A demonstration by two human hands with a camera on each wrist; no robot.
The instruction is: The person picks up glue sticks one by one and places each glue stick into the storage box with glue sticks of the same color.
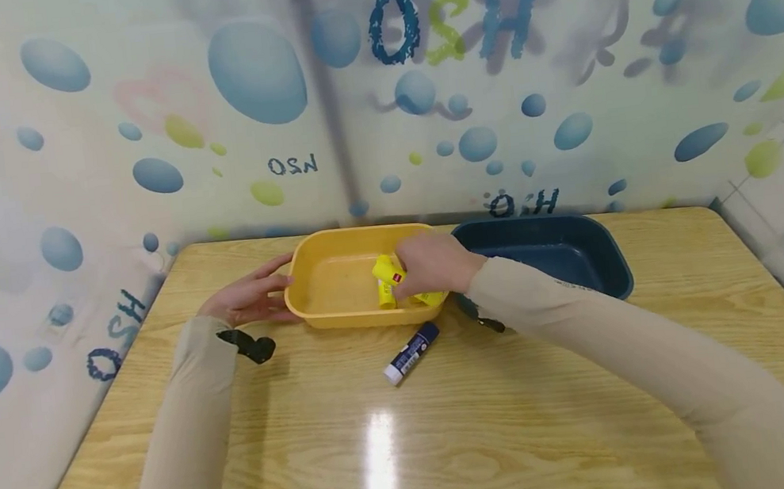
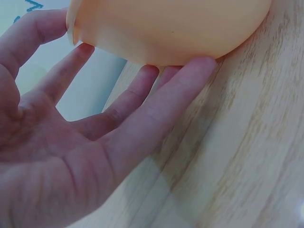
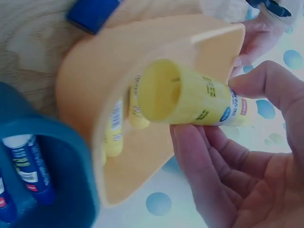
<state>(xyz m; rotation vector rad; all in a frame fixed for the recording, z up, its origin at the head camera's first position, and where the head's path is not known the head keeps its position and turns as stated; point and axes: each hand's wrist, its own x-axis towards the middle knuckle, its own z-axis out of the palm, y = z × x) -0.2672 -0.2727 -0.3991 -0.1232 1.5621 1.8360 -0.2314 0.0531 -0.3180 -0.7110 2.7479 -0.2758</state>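
Observation:
The yellow bin (image 1: 334, 321) stands on the table against the back wall. My left hand (image 1: 247, 298) touches its left end from outside; in the left wrist view the fingertips rest on the bin's wall (image 2: 166, 33) and rim. Over the bin's right half, my right hand (image 1: 433, 260) pinches a yellow glue stick (image 3: 194, 97) between thumb and fingers. The stick is tilted, its hollow-looking end facing the right wrist camera. Other yellow glue sticks (image 3: 114, 130) lie inside the bin below it.
A dark blue bin (image 1: 611, 253) stands right of the yellow one, partly behind my right forearm. Blue glue sticks (image 3: 33, 166) lie inside it. Another blue glue stick (image 1: 412, 352) lies on the wooden table (image 1: 525, 422) in front of the yellow bin.

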